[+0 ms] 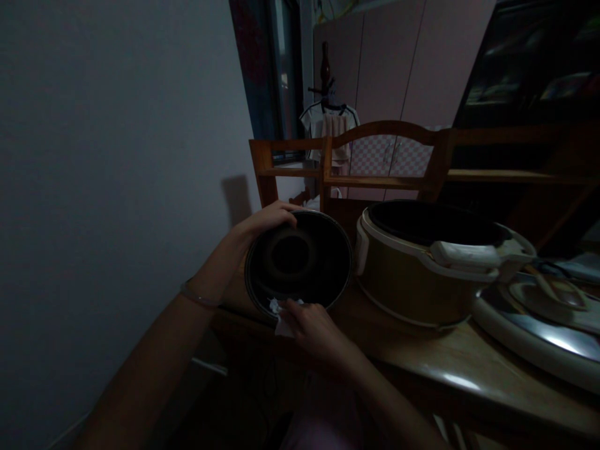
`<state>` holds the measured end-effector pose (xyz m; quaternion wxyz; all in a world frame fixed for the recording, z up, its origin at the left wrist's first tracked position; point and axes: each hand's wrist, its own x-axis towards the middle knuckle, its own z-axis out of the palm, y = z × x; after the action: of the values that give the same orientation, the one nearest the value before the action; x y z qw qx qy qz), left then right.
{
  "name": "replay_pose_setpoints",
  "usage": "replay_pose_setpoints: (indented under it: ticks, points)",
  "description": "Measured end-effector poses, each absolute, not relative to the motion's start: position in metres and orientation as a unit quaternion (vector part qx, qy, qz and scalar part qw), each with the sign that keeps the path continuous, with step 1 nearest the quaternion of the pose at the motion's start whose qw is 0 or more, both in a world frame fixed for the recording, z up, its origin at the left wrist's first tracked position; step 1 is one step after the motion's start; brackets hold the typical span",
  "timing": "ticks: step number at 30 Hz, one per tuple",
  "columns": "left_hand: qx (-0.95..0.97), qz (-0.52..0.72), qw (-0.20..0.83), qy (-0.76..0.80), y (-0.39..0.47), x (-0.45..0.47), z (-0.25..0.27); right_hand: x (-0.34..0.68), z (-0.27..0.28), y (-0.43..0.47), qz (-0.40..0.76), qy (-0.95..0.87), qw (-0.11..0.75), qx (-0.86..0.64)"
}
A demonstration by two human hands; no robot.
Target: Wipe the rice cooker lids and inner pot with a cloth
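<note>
A dark round inner pot is tilted so its open mouth faces me, near the table's front left edge. My left hand is closed over the pot's upper left rim, with the thumb on the inside. At the lower rim, my right hand pinches a crumpled white tissue that touches the rim. To the right of the pot stands a cooker body with a pale rim and handle, its dark inside open at the top.
A large cooker lid lies at the right on the wooden table. Behind the pots rises a wooden shelf frame. A pale wall runs along the left. Clothes hang on a stand farther back.
</note>
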<state>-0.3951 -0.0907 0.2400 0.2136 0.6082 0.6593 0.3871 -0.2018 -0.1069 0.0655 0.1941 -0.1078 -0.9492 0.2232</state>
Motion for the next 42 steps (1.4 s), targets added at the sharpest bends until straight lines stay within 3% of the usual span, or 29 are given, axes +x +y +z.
replay_pose_setpoints:
  ticks: [11,23,42]
  points:
    - [0.601,0.390,0.201,0.668,-0.096,-0.389,0.244,-0.221,0.049,-0.124,0.237,-0.937,0.235,-0.104]
    - [0.620,0.384,0.252,0.636,-0.092,-0.405,0.235,-0.214,0.045,-0.116,0.215,-0.942,0.244,-0.080]
    - [0.573,0.398,0.214,0.684,-0.103,-0.371,0.248,-0.183,0.045,-0.068,0.131,-0.971,0.163,-0.112]
